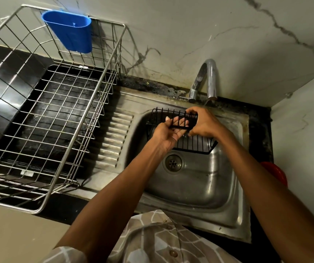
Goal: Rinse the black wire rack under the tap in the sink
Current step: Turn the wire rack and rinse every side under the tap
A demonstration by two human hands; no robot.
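Observation:
The black wire rack (192, 142) hangs over the back half of the steel sink (196, 188), just below and in front of the chrome tap (208, 78). A thin stream of water leaves the spout behind my right hand. My left hand (166, 132) lies palm up under the rack's upper bars, fingers showing through the wires. My right hand (205, 123) grips the rack's upper right part, thumb and fingers closed on the wires. Both hands hide part of the rack's middle.
A large steel wire dish basket (44, 111) stands on the black counter to the left, with a blue plastic cup holder (70, 31) hooked on its back rim. The ribbed drainboard (112, 135) lies between basket and basin. The drain (172, 163) is uncovered. A red object (275, 172) sits at the sink's right.

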